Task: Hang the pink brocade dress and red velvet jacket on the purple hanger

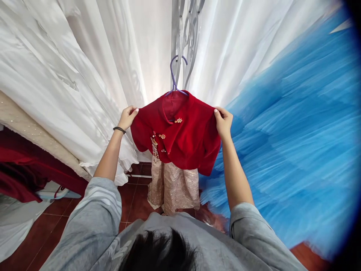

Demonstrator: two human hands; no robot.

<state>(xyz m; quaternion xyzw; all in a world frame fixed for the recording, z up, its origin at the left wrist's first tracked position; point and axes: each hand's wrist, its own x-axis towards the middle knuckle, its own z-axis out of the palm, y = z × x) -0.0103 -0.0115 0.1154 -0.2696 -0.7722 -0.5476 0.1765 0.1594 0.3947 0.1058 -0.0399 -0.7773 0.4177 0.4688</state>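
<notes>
A short red velvet jacket [187,135] with a stand collar hangs on a purple hanger [172,73]. Its front carries gold flower-shaped clasps and a beaded tassel [154,146]. My left hand [128,117] pinches the jacket's shoulder on the left, thumb on top. On the opposite shoulder, my right hand [224,121] grips the cloth between thumb and fingers. Below the jacket's hem shows a pale pink-gold skirt [180,188] with a crinkled, shiny surface. The hanger's hook loops over a grey scrolled metal stand [187,41].
White drapes or gowns [107,49] hang at the back and left. A large blue tulle skirt [293,135] fills the right side. Dark red cloth [25,165] and a beige sparkly fabric [36,131] lie at far left. Reddish floor tiles [132,205] show below.
</notes>
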